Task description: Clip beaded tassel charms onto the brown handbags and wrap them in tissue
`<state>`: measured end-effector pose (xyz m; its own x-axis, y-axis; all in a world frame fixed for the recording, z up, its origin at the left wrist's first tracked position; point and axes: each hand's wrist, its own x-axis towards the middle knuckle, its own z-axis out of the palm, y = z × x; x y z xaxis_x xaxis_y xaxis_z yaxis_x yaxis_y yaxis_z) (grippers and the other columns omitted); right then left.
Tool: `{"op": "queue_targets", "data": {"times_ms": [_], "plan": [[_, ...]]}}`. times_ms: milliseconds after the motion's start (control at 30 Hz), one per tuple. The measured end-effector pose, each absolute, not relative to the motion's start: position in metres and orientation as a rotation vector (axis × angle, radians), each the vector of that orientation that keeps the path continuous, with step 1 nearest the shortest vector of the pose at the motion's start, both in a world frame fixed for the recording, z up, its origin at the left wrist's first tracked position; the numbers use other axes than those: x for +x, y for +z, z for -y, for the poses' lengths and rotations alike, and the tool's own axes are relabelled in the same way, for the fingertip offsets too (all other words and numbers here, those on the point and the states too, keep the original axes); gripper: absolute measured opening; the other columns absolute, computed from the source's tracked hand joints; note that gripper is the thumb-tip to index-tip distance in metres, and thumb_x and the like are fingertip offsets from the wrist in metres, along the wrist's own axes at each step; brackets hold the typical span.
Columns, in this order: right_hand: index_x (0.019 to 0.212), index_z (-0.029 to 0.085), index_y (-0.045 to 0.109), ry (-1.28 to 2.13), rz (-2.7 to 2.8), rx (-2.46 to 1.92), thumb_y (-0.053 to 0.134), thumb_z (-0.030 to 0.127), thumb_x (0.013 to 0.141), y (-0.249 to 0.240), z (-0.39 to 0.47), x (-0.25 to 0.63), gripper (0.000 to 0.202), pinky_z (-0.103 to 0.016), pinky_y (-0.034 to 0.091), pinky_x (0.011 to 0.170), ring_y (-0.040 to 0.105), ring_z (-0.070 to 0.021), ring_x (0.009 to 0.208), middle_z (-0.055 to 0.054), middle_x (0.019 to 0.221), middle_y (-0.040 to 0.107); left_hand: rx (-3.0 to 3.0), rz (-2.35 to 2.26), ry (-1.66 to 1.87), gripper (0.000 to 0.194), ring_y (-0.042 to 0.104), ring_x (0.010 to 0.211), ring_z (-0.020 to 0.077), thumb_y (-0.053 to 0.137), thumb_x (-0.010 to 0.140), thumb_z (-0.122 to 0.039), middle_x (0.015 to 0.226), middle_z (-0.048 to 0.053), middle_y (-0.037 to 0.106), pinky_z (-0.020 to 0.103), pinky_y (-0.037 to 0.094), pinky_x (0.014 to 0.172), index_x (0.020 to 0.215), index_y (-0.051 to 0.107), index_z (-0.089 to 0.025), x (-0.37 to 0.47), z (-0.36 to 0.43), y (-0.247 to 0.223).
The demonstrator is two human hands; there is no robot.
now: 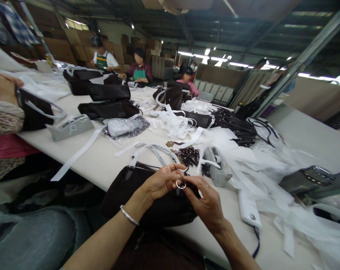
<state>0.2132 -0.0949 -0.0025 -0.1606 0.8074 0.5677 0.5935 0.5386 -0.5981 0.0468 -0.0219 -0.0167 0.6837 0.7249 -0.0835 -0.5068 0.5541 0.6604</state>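
Note:
A black handbag (125,198) lies at the table's near edge, its handles (155,150) wrapped in pale covering. Above its upper right part my two hands meet at a small silver metal ring (181,183). My left hand (167,179), with a bracelet at the wrist, pinches the ring's left side. From the right, my right hand (202,191) closes thumb and fingers on a small dark piece at the ring, too small and shaded to name. Just beyond the bag sits a pile of dark beaded-looking pieces (188,155).
A tape dispenser (215,168) stands right of the bag, another tape dispenser (71,127) at left. White wrapping sheets (254,176) spread over the right side. More black bags (109,108) and dark straps (232,125) lie farther back. A co-worker's hand (3,86) is at left; several people work beyond.

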Motion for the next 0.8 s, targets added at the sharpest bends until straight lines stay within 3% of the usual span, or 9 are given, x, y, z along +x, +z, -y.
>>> {"op": "queue_targets", "data": {"times_ms": [333, 600, 800], "plan": [[0.106, 0.026, 0.063, 0.256, 1.831, -1.266, 0.059, 0.021, 0.089, -0.007, 0.098, 0.217, 0.019, -0.033, 0.053, 0.082, 0.066, -0.0204, 0.092, -0.005, 0.099, 0.07, 0.853, -0.439, 0.827, 0.036, 0.06, 0.062, 0.0087, 0.069, 0.076, -0.012, 0.086, 0.002, 0.063, 0.018, 0.048, 0.055, 0.11, 0.057, -0.014, 0.046, 0.028, 0.003], [0.109, 0.026, 0.065, 0.309, 1.779, -1.333, 0.061, 0.026, 0.088, -0.011, 0.099, 0.22, 0.022, -0.035, 0.053, 0.084, 0.066, -0.0214, 0.092, -0.005, 0.101, 0.07, 1.069, -0.479, 0.872, 0.038, 0.064, 0.07, 0.0129, 0.067, 0.079, -0.018, 0.091, 0.004, 0.062, 0.022, 0.05, 0.058, 0.115, 0.055, -0.017, 0.042, 0.03, 0.008], [0.114, 0.024, 0.067, 0.737, 1.565, -1.403, 0.071, 0.031, 0.08, -0.002, 0.102, 0.223, 0.035, -0.037, 0.051, 0.091, 0.066, -0.0232, 0.098, -0.005, 0.109, 0.071, 1.182, -0.496, 0.921, 0.044, 0.062, 0.073, 0.0118, 0.07, 0.078, -0.015, 0.095, 0.003, 0.059, 0.024, 0.05, 0.064, 0.119, 0.054, -0.018, 0.044, 0.03, 0.008]]}}
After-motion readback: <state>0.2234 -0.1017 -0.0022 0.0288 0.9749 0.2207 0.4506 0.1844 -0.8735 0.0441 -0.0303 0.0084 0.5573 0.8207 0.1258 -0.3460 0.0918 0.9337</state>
